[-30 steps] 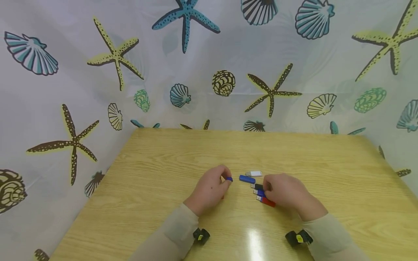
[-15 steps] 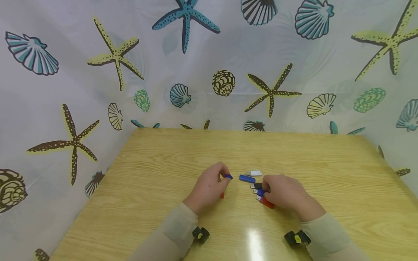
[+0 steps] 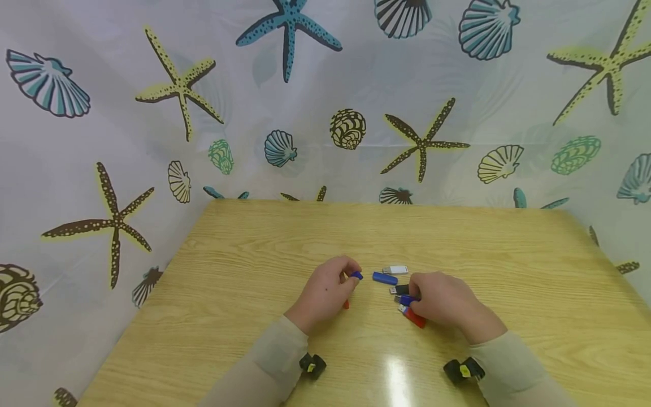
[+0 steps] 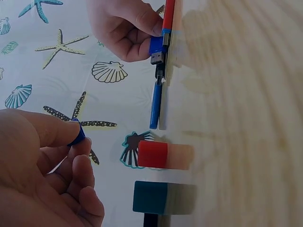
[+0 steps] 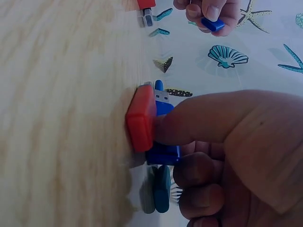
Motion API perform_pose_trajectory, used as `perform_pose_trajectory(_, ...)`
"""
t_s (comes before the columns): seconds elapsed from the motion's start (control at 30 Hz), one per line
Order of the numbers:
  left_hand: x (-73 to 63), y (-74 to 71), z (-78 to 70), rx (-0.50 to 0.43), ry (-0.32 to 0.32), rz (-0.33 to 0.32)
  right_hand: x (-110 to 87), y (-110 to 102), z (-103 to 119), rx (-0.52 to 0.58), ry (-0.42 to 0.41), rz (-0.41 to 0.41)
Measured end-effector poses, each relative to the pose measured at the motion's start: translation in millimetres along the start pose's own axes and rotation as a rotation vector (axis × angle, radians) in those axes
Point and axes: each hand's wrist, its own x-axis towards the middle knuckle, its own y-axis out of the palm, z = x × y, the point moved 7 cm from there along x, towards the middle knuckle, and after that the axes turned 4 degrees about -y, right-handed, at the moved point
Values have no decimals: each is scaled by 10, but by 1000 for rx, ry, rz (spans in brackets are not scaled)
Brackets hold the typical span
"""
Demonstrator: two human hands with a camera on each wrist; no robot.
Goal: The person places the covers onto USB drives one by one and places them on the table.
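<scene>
My left hand (image 3: 325, 291) pinches a small blue USB cap (image 4: 77, 133) between thumb and forefinger, just above the table. In the right wrist view, my right hand (image 5: 213, 151) grips a blue USB flash drive (image 5: 163, 156), its metal plug bare. Against the thumb side stands a red USB flash drive (image 5: 141, 120), plug pointing to the left hand. Beyond the gripped drive lie a black USB flash drive (image 3: 400, 290), a capped-looking blue stick (image 3: 385, 278) and a white one (image 3: 395, 270) with a metal end.
Close to the left hand on the table (image 3: 274, 243) are a red cap (image 4: 152, 154) and a teal cap-like piece (image 4: 150, 197), with something black beside it. A curtain (image 3: 315, 169) printed with shells and starfish hangs behind the table edge.
The red flash drive has shifted slightly left and turned a little by the right hand. The blue cap in the left hand has tilted and moved slightly; both hands stay nearly in place.
</scene>
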Motion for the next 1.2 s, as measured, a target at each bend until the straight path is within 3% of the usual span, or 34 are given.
perform_pose_trajectory(0.2, -1, -8, 0, -22, 5, 7, 11, -22, 36, 27, -41, -27)
perform_pose_trajectory(0.57, -3, -10, 1, -37, -13, 16, 11, -149, 172, 175, -128, -198)
perform_pose_trajectory(0.97, -5, -4, -20, -76, 19, 38, -17, -174, 322, 240, -255, -256)
perform_pose_trajectory(1.2, -27, 5, -45, -82, 35, 66, -7, -173, 348, 274, -278, -264)
